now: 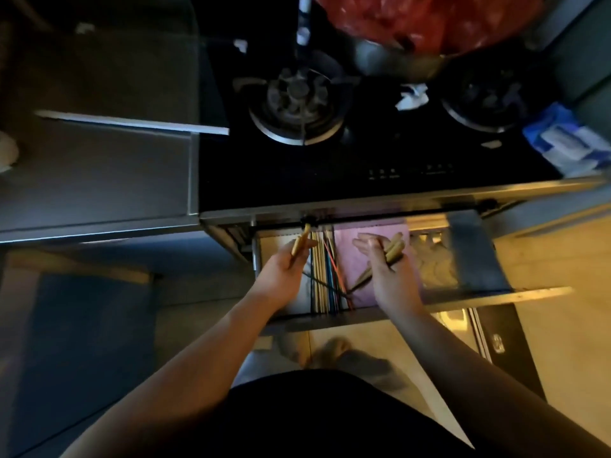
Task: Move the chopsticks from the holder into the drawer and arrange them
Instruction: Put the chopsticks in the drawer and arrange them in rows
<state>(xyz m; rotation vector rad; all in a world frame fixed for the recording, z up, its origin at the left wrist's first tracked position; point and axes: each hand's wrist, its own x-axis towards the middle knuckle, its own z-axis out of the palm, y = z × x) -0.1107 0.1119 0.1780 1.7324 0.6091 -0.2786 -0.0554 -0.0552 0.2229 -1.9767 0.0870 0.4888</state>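
Presently both hands work inside the open drawer (463, 297) below the hob (363, 160).

The left hand (284, 272) grasps a few tan wooden chopsticks (300, 243). Their thick ends point away from the person, close to front-to-back. The right hand (386, 272) grasps a second bundle (394, 250) against the palm, with the forefingers extended. This bundle lies diagonally: thick ends far and right, thin tips toward the person and left.

The governing relation is the narrow compartment (325, 276) between the hands. It runs front to back. It lies just right of the left hand and left of the right hand, which sits over the pink liner (350, 256). The left hand appears nearer and its sticks are nearly aligned. The right bundle would need turning to match, in my judgement.

The stored chopsticks (319, 269) in the compartment are mixed: pale, blue, red and dark. Most lie lengthwise. A red one and a dark one cross the rest at a slant, so arranging is not finished. No holder can be identified in view.
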